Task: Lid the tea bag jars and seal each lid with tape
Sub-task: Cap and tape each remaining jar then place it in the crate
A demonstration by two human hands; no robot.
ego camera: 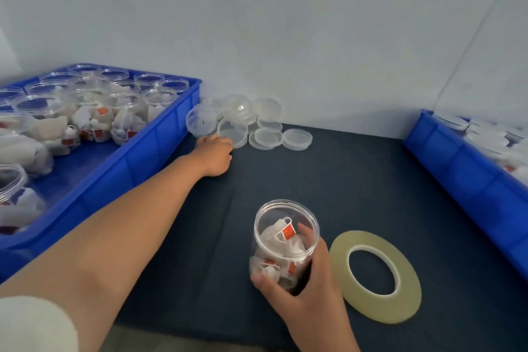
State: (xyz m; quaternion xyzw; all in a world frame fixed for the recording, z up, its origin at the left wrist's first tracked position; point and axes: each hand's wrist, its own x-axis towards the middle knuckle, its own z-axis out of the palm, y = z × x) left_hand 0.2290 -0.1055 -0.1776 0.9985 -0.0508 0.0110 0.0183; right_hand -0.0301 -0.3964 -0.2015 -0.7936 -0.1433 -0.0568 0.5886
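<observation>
Jars [123, 111] stuffed with tea bags crowd the blue tray [143, 157] just left of the left grip [214, 156]. A second blue tray [471, 174] sits well to the right of the right grip [308, 288], its pale contents too blurred to name. Both trays rest on the dark surface [314, 174]. A tape roll [380, 308] lies flat just right of the right grip. That grip is curled round an open jar [285, 237] of red-tagged tea bags, thumb on the near wall. The left grip reaches far forward, fingertips at the rim of a clear lid [233, 131] on the near edge of a lid pile [268, 137]. I cannot tell whether it pinches the lid.
</observation>
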